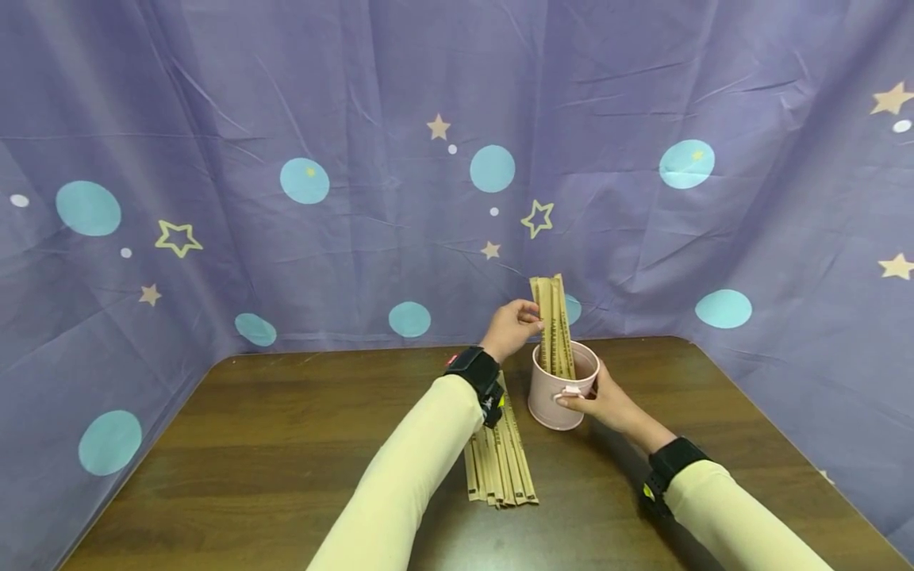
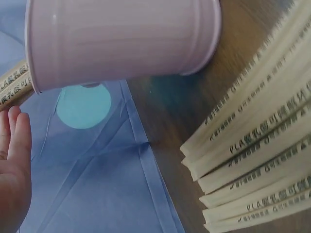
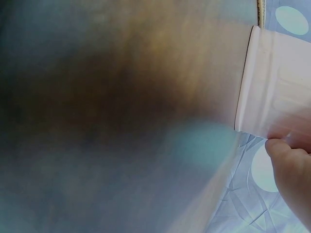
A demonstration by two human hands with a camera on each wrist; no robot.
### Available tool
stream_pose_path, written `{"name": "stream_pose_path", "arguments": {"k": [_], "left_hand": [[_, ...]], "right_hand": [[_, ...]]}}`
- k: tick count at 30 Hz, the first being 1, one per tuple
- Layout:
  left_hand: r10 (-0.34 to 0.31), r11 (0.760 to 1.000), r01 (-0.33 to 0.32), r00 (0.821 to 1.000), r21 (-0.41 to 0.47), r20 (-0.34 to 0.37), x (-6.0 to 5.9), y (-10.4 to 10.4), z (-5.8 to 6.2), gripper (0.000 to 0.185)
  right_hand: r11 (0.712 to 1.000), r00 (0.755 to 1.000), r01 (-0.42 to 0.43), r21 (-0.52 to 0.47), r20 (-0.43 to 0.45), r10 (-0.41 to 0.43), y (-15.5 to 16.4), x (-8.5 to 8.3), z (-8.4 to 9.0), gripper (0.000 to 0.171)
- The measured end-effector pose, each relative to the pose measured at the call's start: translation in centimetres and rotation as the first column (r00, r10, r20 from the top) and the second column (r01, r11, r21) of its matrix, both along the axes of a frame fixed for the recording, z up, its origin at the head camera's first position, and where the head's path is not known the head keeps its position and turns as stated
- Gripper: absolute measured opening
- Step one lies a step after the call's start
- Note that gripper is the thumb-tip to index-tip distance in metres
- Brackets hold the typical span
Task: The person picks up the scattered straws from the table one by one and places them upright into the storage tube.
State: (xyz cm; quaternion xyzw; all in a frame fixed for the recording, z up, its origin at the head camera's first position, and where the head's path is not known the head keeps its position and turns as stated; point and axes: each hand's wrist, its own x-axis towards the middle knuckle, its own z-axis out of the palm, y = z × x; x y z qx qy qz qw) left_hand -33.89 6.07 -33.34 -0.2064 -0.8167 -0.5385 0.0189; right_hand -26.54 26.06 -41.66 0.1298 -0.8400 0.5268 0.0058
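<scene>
Several paper-wrapped straws [image 1: 553,325], printed with dark lettering, stand upright in a pale pink bucket [image 1: 553,403]. At their left side is my left hand [image 1: 508,329], its fingertips right at the wrappers above the rim. In the left wrist view the fingers [image 2: 18,133] look fairly straight beside the straws [image 2: 14,87]. My right hand [image 1: 607,403] holds the bucket from the right, thumb on the front by its small handle and the other fingers mostly hidden behind it. The right wrist view shows the thumb [image 3: 291,167] against the pink wall [image 3: 286,82].
A fanned pile of more wrapped straws [image 1: 503,468] lies on the brown wooden table [image 1: 300,444], left of the bucket and partly under my left forearm. A purple curtain [image 1: 357,262] with stars and blue circles hangs along the table's back and sides.
</scene>
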Motion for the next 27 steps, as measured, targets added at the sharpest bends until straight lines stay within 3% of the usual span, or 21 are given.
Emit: {"name": "stream_pose_path", "arguments": {"k": [5, 10, 18, 23, 27], "left_hand": [[-0.003, 0.999, 0.002, 1.0, -0.046, -0.015, -0.1, -1.2, 0.4, 0.034], [0.032, 0.996, -0.036, 0.998, -0.084, -0.048, -0.6, -3.6, 1.8, 0.032], [0.072, 0.987, -0.07, 0.997, -0.143, 0.011, -0.5, -8.1, 3.5, 0.033], [0.104, 0.983, -0.088, 0.99, -0.16, 0.096, -0.3, -10.2, 3.0, 0.035], [0.149, 0.964, -0.108, 0.976, -0.241, 0.159, -0.3, -11.2, 1.7, 0.035]], "right_hand": [[1.0, 1.0, -0.006, -0.017, -0.009, 0.006, -0.1, 0.1, -0.1, 0.098], [0.999, 0.999, -0.012, -0.034, -0.03, 0.011, 0.0, 0.0, 0.0, 0.098], [1.0, 1.0, 0.004, 0.015, -0.007, -0.004, 0.1, 0.0, 0.0, 0.099], [1.0, 1.0, 0.004, 0.012, -0.015, -0.004, 0.1, -0.2, -0.1, 0.099], [1.0, 1.0, -0.005, -0.025, -0.031, 0.005, 0.1, -0.3, -0.3, 0.097]]}}
